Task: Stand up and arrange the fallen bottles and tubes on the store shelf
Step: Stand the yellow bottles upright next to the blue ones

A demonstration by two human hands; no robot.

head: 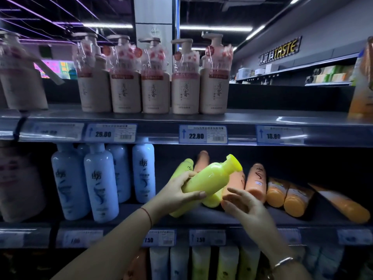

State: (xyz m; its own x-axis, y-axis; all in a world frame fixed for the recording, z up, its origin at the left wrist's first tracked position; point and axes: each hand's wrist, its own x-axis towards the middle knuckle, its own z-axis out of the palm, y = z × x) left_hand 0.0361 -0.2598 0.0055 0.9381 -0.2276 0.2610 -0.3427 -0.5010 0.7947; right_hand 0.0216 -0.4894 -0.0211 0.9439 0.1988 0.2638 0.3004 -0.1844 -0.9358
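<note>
My left hand (177,191) grips the base end of a yellow bottle (212,176), lifted and tilted with its cap pointing up to the right. Just right of it my right hand (242,205) hovers with fingers spread, holding nothing. Behind them on the middle shelf (262,219) lie more fallen bottles: other yellow ones (182,165), and orange-pink ones (257,180) leaning against each other. Orange tubes (290,197) lie flat to the right, caps toward me.
White-blue bottles (101,184) stand upright left of the fallen group. Beige pump bottles (155,83) line the top shelf above the price tags (202,135). An orange package (361,83) stands at the top right. More tubes (201,263) fill the lower shelf.
</note>
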